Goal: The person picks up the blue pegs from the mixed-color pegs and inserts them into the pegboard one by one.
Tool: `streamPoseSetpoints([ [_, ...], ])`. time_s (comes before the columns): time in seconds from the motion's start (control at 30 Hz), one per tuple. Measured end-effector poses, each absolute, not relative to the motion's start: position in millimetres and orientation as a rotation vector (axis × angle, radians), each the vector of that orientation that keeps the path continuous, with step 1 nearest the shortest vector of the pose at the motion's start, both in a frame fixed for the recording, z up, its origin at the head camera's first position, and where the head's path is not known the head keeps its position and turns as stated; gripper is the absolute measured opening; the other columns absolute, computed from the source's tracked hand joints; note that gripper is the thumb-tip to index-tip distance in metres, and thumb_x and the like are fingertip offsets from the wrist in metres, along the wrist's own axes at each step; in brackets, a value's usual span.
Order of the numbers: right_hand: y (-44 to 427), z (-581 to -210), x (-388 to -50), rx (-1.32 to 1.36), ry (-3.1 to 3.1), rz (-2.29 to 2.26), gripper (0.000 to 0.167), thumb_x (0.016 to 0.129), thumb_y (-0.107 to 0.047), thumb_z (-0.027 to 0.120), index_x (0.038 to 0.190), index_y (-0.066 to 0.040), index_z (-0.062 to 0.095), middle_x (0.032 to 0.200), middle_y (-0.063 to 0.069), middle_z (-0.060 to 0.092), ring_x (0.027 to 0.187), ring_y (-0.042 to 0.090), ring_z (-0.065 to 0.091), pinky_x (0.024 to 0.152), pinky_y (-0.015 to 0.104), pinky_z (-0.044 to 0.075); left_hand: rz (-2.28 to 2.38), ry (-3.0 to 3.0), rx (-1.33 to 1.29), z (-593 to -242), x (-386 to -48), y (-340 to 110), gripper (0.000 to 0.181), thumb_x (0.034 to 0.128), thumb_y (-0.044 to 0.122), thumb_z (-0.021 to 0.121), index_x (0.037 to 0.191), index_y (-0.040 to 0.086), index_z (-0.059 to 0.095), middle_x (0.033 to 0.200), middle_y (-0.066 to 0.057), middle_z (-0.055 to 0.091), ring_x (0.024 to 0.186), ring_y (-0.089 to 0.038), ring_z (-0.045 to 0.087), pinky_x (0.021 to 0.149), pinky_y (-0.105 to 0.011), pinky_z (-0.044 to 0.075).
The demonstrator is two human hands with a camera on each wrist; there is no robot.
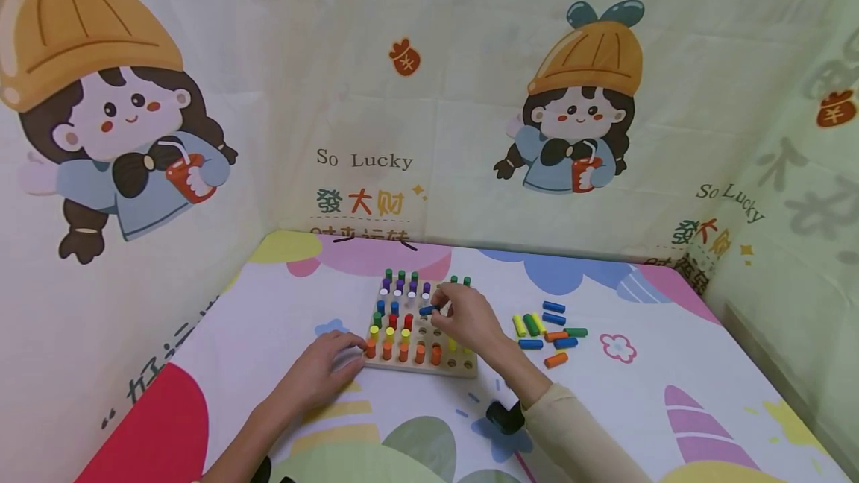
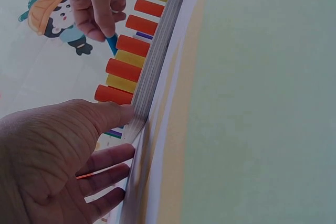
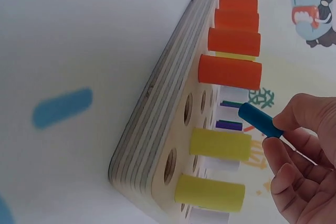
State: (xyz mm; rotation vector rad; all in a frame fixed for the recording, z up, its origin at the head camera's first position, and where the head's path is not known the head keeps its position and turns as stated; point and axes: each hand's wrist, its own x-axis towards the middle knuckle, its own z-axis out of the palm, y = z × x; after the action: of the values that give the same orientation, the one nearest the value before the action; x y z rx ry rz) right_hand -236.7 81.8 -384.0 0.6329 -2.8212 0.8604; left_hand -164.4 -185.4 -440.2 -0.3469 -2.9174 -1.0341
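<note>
Blue peg point(image 3: 257, 119): gripped in the right hand point(image 1: 470, 311), between the tips of the thumb and index finger, with the remaining fingers curled in toward the palm. The peg projects from the fingertips at a slant. In the head view it points left of the right hand, above the board point(image 3: 152, 124), to the right of two blue pegs point(image 1: 388, 308) standing upright in their row.

Left hand point(image 1: 325, 367): relaxed, positioned at the near left corner of the board. The left wrist view shows the thumb touching the layered edge and the other fingers extended and spread beside it; the blue peg is well apart from this hand.

Board: flat on the table point(image 1: 262, 326). Five orange pegs point(image 1: 403, 352) occupy the near row, the leftmost just beside the left hand. Two holes follow to their right.

Loose pegs point(image 1: 555, 336): blue, yellow, green and orange, lying on the table to the right of the board and the right hand.
</note>
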Motion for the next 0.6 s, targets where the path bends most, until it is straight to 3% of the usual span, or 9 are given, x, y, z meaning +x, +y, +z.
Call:
streamPoseSetpoints([
  [0.6,67.1,-390.4,-247.3,0.741,-2.833,0.82,0.012,0.089,-0.011,0.077,0.097,-0.011,0.068,0.091,-0.001,0.068,0.074,0.013,0.057,0.066,0.023,0.051,-1.146,-2.944,-0.325,-435.5,-163.6,-188.8,0.018,0.0955,0.025,0.073,0.112,0.03,0.07,0.119,0.004,0.065,0.12,-0.025,0.058,0.106,-0.056,0.044],
])
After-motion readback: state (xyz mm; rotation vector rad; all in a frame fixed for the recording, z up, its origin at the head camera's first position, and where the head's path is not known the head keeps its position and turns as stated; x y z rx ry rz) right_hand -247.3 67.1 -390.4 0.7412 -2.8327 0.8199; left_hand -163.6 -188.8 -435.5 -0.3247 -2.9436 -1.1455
